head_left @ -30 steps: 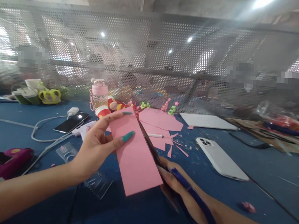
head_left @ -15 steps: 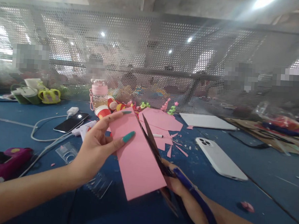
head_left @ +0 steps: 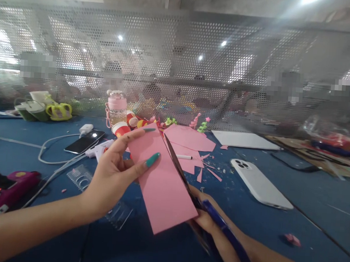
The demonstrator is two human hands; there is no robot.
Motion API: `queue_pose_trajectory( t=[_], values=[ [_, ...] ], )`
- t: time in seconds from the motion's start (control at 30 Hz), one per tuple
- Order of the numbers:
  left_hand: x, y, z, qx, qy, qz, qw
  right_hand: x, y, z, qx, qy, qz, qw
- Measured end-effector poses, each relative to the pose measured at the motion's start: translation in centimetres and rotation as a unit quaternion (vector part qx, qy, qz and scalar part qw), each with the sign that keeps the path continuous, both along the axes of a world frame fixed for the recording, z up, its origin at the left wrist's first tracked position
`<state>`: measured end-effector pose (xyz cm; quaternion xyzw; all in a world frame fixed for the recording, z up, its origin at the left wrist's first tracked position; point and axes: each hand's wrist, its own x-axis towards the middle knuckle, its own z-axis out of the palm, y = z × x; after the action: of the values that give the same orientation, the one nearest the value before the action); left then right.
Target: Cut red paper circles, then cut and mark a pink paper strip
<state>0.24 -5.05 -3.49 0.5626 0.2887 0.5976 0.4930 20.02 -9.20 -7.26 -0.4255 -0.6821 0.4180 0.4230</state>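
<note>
Head view, centre: a pink paper sheet (head_left: 162, 181) is held up off the worktop (head_left: 306, 218), tilted so its long right edge is presented to the blades.
Left hand (head_left: 115, 175): closed on the sheet's upper left part, thumb on the facing side, fingers behind; the grip is kept clear of the cut line, probably to steady the sheet.
Right hand (head_left: 216, 232): lower centre-right of the frame, wrapped around the blue handles of the scissors (head_left: 186, 183).
Scissors: dark blades are laid along the sheet's right edge, points toward the upper centre; they appear nearly closed.
Head view, middle of frame: pink offcuts (head_left: 189, 141) are spread flat behind the sheet, with thin strips just beside them.
Head view, right: a white phone (head_left: 260, 185) is lying face down.
Head view, left: a dark phone (head_left: 83, 142) on a cable; a clear ruler (head_left: 99, 197) under the left wrist; a pink-lidded bottle (head_left: 116, 109) near the mesh screen (head_left: 179, 68).
</note>
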Motion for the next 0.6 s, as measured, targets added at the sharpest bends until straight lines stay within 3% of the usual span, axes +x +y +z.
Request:
queue_pose_trajectory(
  t=[0.27,0.6],
  values=[
    [0.0,-0.2,0.3,-0.005,0.016,0.006,1.0,0.0,-0.5,0.1,0.001,-0.026,-0.047,0.999],
    [0.0,-0.1,0.1,0.002,0.014,0.004,1.0,-0.7,-0.6,1.3,-0.013,-0.023,-0.009,1.0]
  ],
)
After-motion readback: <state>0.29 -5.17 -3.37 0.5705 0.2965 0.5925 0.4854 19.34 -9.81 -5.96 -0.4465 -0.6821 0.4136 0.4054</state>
